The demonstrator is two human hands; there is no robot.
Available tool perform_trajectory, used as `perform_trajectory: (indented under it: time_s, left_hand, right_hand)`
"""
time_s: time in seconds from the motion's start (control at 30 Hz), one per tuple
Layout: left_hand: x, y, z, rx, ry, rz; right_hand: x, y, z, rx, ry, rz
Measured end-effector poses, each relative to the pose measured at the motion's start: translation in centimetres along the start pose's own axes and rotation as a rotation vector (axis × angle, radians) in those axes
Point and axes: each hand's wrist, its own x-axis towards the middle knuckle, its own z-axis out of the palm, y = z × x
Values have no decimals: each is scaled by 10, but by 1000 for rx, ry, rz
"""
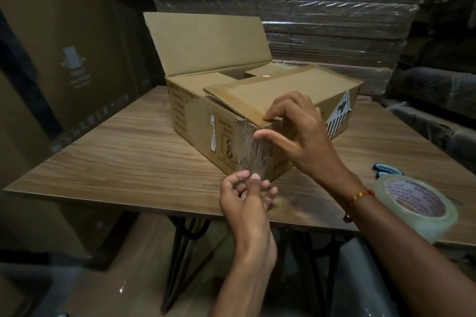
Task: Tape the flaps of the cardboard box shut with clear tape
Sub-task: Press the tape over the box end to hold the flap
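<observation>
A cardboard box (pixel 206 121) sits on the wooden table (pixel 123 152). Its far flap (pixel 206 44) stands upright; the near flap (pixel 278 90) lies folded down over the top. A strip of clear tape (pixel 253 154) runs down the box's near corner. My left hand (pixel 247 198) pinches the tape's lower end just below that corner. My right hand (pixel 296 131) is at the top of the corner, fingertips pressing on the near flap's edge and thumb touching the tape. A roll of clear tape (pixel 417 206) lies on the table at the right.
Scissors with blue handles (pixel 386 170) lie on the table behind the tape roll. Stacks of flat cardboard wrapped in plastic (pixel 322 8) rise behind the table, and large boxes (pixel 64 59) stand at the left. Black table legs (pixel 180 260) show below the front edge.
</observation>
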Motion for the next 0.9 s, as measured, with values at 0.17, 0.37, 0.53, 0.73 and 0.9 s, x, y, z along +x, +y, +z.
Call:
perform_trajectory:
  time_s: [0.17, 0.37, 0.53, 0.73, 0.9]
  left_hand:
    - [2, 0, 0, -1, -4, -3]
    - [2, -1, -2, 9, -12, 5]
    - [2, 0, -3, 21, -10, 6]
    - [3, 0, -3, 45, -4, 27]
    - [3, 0, -4, 83, 8, 51]
  right_hand:
    - [-4, 6, -2, 54, -53, 27]
    - [3, 9, -4, 162, -81, 49]
    - [13, 10, -9, 284, -137, 89]
    - [14, 15, -11, 334, -143, 98]
    - [13, 16, -13, 321, -165, 128]
